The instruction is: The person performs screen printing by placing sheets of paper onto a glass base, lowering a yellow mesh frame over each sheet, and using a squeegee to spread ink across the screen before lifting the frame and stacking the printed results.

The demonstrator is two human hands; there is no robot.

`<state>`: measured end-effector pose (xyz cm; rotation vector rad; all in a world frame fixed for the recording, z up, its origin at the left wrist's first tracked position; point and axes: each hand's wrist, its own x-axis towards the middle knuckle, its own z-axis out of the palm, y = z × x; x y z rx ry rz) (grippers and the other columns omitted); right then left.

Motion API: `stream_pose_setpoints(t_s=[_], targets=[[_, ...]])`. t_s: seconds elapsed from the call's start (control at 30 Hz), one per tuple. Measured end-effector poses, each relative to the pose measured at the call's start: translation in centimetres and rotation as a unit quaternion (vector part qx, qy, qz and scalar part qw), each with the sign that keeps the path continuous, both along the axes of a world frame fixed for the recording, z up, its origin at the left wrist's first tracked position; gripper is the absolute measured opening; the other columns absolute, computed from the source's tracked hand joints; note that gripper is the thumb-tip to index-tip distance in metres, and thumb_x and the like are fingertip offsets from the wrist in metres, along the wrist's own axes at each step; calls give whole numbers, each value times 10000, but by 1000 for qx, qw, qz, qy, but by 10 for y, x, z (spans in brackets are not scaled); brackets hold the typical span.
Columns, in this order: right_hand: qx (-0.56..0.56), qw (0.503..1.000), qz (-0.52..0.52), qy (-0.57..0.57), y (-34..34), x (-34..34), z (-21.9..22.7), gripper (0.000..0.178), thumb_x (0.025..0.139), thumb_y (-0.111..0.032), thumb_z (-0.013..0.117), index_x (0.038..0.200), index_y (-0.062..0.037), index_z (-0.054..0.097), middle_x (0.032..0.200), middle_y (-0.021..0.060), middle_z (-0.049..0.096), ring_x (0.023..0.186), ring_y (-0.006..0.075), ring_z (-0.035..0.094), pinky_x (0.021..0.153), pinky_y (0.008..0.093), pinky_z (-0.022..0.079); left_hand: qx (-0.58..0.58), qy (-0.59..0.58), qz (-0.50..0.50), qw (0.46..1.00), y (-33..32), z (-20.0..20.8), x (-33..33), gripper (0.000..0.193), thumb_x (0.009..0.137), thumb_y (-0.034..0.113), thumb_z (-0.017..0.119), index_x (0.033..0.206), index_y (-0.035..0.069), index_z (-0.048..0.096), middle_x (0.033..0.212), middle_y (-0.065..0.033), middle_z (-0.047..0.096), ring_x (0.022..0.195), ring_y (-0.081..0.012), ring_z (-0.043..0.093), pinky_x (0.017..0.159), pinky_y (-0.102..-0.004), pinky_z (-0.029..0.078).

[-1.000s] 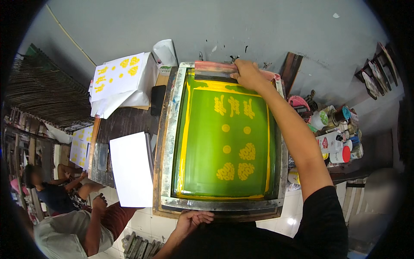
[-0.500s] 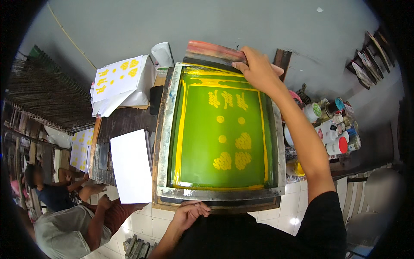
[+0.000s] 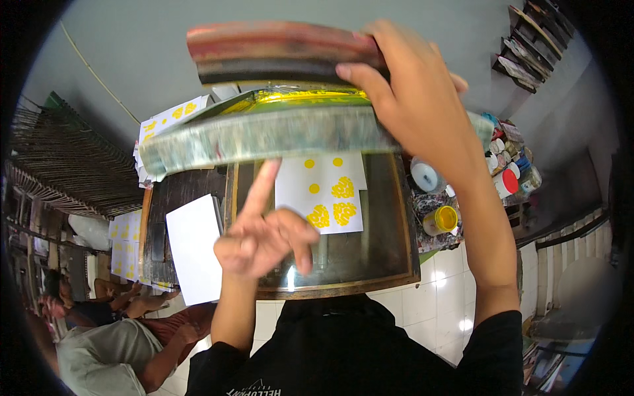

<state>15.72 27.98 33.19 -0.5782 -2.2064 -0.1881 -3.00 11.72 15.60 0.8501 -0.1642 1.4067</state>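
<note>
My right hand [image 3: 422,105] is closed around one end of a squeegee [image 3: 284,49] with a reddish handle and a dark blade edge, held above the far side of the screen. The screen-printing frame [image 3: 264,137] is tilted up, its near edge raised off the printing table [image 3: 380,254]. Beneath it lies a white sheet [image 3: 290,195] with yellow dots and leaf-like marks; the raised frame hides its far part. My left hand [image 3: 261,241] has its fingers apart, the index fingertip at the frame's lower edge; whether it touches cannot be told.
Blank white paper [image 3: 195,251] lies left of the table, with a printed stack [image 3: 165,125] behind. At right stand a yellow ink jar [image 3: 441,220] and several paint containers [image 3: 508,181]. A drying rack [image 3: 66,158] and seated people [image 3: 109,350] are at left.
The frame's near edge has swung up off the table, uncovering the printed sheet. My left hand has risen from the table's front edge and opened. The squeegee has come nearer, still in my right hand.
</note>
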Motion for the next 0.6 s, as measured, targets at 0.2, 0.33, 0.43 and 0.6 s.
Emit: stream_pose_setpoints(t_s=[0.2,0.33,0.43,0.6], targets=[[-182,982,-27,-48,14,-9,44,368,972,-247,647,1123,85,596,1125,323,667,1093,436,651,951,474,507,-254,583,395,663,45,-65,-52,972,993,528,598,1662,56,74,1490,-306,505,1333,-481,534,1143,-571,387],[-164,985,-51,-14,18,-16,56,344,977,-249,647,1123,60,617,1126,289,689,1071,405,668,924,474,506,-214,835,462,209,21,-140,-58,1128,899,689,636,1648,15,129,1646,-342,200,1554,-489,127,1243,-608,81],[-162,985,-63,-3,37,-25,63,347,963,-255,668,1121,50,626,1110,276,695,1047,388,672,911,462,505,-303,822,398,271,-5,-152,-75,1177,853,722,662,1651,33,139,1692,-317,65,1579,-471,4,1243,-616,-19],[-103,994,-36,10,66,-37,71,366,922,-261,710,1087,57,635,1032,261,691,971,364,657,873,436,496,-364,786,396,304,0,-130,-73,1321,736,813,702,1655,51,135,1698,-305,60,1561,-516,54,1235,-636,52]])
